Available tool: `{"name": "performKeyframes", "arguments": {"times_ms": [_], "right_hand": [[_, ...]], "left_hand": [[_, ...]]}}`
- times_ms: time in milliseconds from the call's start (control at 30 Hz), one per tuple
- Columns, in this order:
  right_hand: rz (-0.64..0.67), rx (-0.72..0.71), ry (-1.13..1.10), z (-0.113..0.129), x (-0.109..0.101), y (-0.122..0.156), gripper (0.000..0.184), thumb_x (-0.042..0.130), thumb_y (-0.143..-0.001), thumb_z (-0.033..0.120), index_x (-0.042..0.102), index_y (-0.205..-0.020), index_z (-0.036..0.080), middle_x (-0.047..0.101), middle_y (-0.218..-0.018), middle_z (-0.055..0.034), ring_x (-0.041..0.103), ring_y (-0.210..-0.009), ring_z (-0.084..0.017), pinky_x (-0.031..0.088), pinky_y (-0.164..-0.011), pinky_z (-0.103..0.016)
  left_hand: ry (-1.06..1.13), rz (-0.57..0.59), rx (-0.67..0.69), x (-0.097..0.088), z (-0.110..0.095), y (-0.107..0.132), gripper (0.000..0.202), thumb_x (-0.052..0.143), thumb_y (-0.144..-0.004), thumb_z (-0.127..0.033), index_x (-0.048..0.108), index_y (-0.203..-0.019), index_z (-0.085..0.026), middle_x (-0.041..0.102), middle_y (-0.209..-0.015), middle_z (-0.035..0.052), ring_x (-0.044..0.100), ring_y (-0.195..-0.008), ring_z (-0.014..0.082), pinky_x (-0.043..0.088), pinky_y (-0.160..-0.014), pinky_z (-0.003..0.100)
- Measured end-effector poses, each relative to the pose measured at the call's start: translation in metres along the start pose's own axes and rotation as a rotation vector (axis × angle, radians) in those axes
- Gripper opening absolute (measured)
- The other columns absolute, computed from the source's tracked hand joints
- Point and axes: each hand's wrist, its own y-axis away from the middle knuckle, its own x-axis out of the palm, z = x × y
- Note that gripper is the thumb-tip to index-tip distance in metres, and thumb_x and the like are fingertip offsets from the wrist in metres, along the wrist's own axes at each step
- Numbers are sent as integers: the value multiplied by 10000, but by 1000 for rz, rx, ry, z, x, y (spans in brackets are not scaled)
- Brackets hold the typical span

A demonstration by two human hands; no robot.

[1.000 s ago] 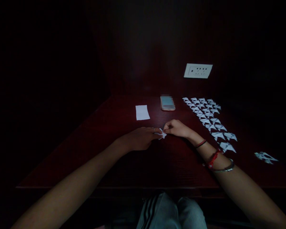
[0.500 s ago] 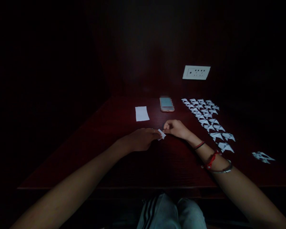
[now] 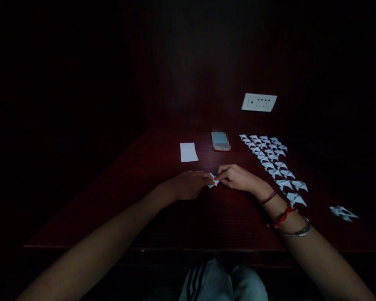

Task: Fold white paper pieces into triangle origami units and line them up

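Between my hands, just above the dark red table, is a small folded piece of white paper (image 3: 212, 184), partly covered by fingers. My left hand (image 3: 191, 184), with a ring on one finger, pinches it from the left. From the right, my right hand (image 3: 235, 177) has its fingertips closed on the paper's right edge. A flat white sheet (image 3: 188, 152) lies beyond my left hand. Rows of folded white paper figures (image 3: 271, 156) stretch along the right of the table.
A phone with a blurred screen (image 3: 220, 141) lies toward the back. Farther right is a small heap of folded paper (image 3: 344, 213). A white socket panel (image 3: 259, 102) sits on the dark wall. The table's front edge (image 3: 163, 249) runs above my knees.
My right hand has come down onto the folded paper, its fingers now over the right edge. My left hand keeps its hold. The whole view has shifted slightly.
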Motion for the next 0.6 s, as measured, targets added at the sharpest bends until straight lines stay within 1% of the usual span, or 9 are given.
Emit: {"name": "performKeyframes", "arguments": {"times_ms": [200,267,333,433,533,600], "right_hand": [[49,57,93,-3,-7,5,219,462,-702,106,647,-797,171,574,-795,-32,521,-718,-121,361,-663,-234],[26,79,91,-5,-8,8,235,454,-703,106,646,-822,170,575,-803,-34,521,-725,-122,362,-668,-235],[-18,89,86,-5,-8,9,265,441,-717,112,631,-891,174,570,-830,-37,519,-740,-124,363,-671,-236],[-43,52,66,-2,-6,6,298,430,-731,113,607,-956,197,561,-861,-32,514,-747,-116,362,-663,-230],[-4,6,33,0,-4,3,293,432,-728,96,620,-923,206,564,-837,-24,514,-729,-107,357,-652,-220],[15,2,22,0,-4,3,282,438,-723,92,629,-899,202,568,-827,-24,515,-726,-107,355,-652,-219]], "left_hand": [[5,-29,6,0,0,1,423,344,-731,-25,431,-1097,-219,436,-1178,8,404,-1062,142,322,-873,288],[3,-36,16,0,1,2,420,343,-737,-33,427,-1104,-219,432,-1183,7,398,-1067,143,314,-883,291],[3,-39,34,0,2,2,426,344,-735,-33,424,-1109,-220,424,-1192,3,388,-1077,140,303,-894,288],[1,-40,63,-1,3,3,427,339,-734,-26,429,-1105,-216,425,-1186,-1,390,-1069,134,297,-898,274],[-15,-44,60,-3,2,3,418,344,-744,-37,428,-1108,-225,408,-1190,0,397,-1056,142,309,-882,275],[-22,-42,44,-3,1,4,421,349,-748,-47,423,-1114,-241,387,-1196,0,408,-1037,147,326,-859,275]]}}
